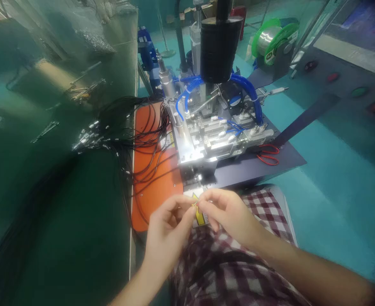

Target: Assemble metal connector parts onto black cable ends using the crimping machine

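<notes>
My left hand (165, 231) and my right hand (227, 212) meet just below a small metal machine (213, 136), fingertips pinched together on a tiny part (195, 204) that I cannot make out clearly. Both hands hover over my lap, covered in checked cloth (238, 263). A yellow warning label (199, 216) on the machine's front shows between the fingers. A bundle of thin black cables with metal plugs (126, 131) lies to the left of the hands, spread over an orange mat (152, 178).
The machine has blue air hoses (248, 89) and a black cylindrical head (219, 46). Red-handled scissors (268, 154) lie on the dark base plate at its right. A green spool of wire (275, 40) stands behind. A dark green bench (63, 204) stretches left.
</notes>
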